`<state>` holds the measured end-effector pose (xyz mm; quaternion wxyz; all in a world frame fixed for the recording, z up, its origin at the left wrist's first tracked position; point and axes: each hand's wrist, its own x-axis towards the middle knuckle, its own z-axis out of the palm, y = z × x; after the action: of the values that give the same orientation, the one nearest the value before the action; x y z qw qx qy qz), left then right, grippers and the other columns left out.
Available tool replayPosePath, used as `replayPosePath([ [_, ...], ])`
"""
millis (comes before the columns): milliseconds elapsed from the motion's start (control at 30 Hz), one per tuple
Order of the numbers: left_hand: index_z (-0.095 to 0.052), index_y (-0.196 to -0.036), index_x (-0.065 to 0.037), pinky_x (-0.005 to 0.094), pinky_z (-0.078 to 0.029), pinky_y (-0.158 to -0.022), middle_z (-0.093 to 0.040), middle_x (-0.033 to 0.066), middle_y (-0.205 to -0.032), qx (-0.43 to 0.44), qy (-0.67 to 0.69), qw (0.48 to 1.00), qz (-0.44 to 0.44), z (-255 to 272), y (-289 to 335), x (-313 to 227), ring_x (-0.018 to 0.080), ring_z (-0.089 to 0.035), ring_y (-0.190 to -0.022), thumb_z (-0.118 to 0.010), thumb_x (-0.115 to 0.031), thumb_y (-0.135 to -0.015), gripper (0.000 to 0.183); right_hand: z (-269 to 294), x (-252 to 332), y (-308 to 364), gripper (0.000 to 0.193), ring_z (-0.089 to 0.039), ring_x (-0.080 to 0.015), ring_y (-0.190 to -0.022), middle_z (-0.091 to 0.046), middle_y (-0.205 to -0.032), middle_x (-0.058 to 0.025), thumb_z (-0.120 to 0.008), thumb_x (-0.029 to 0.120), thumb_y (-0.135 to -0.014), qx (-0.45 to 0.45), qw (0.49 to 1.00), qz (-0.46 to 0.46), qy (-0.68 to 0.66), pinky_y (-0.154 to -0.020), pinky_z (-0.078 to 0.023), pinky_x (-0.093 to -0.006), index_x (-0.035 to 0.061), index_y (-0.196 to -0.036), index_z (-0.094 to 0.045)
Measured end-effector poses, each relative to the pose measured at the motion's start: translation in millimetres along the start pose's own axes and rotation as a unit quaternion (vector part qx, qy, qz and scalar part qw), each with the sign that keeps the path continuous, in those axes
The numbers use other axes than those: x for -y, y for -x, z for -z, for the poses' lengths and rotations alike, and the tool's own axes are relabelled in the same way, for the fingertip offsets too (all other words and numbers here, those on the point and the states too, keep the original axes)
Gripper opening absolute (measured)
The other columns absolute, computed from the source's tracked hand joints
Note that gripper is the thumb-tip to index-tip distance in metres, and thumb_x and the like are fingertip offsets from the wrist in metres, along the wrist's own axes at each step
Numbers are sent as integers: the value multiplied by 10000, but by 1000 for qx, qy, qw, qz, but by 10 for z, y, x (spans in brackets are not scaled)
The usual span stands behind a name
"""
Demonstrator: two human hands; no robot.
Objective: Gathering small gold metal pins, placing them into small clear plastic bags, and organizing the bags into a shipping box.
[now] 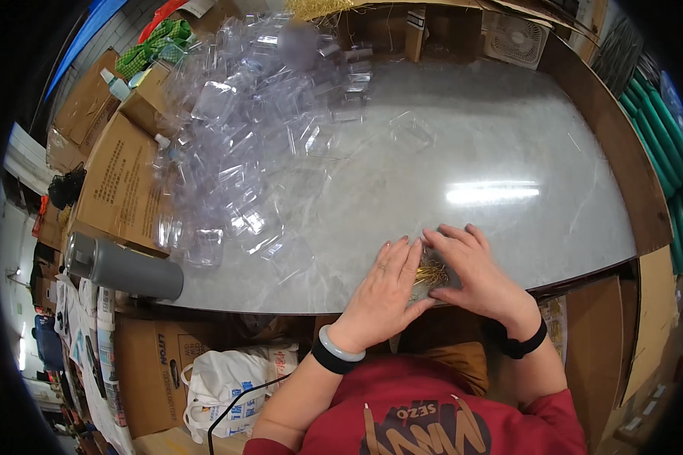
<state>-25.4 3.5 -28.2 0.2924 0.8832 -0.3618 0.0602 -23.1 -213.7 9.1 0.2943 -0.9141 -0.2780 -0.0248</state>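
Near the table's front edge, my two hands come together around a small clump of gold tinsel shreds [430,273]. My left hand [383,280] lies along its left side, fingers long and close together, the thumb reaching toward the other thumb. From the right, my right hand [474,277] curves over the clump with its fingers bent. The tinsel shows only in the gap between the hands; whether a clear box lies around it is hidden. A large heap of clear plastic boxes [235,144] covers the table's left part, and one clear box [413,129] lies apart, beyond my hands.
On the grey table [508,144], a grey bottle [129,267] lies at the left front edge. Cardboard boxes [121,182] border the left side. A white fan [514,39] stands at the back right, and more gold tinsel [317,7] lies at the back. Brown boards [615,140] wall the right side.
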Motion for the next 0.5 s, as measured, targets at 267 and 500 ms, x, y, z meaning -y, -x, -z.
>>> replayPosePath([
  [267,-301,-1507,82,502,-356,-1164,-407,280,-1447,-11,22,1000,11,2,-3,31,446,-424,-1352,-740,-108,-864,801,-369,59,99,597,-562,-350,-1109,-605,-1159,-148,-768,10,-741,-106,994,-6,-16,-969,-465,-442,34,-1301,-561],
  [500,-310,-1533,7,441,-450,-1077,-456,251,-1435,-63,92,992,67,-21,17,7,435,-492,-1291,-742,19,-805,847,-295,114,-4,597,-471,-419,-1320,-462,-1461,-235,-721,89,-861,-47,997,52,-32,-1119,-401,-485,-34,-1394,-483],
])
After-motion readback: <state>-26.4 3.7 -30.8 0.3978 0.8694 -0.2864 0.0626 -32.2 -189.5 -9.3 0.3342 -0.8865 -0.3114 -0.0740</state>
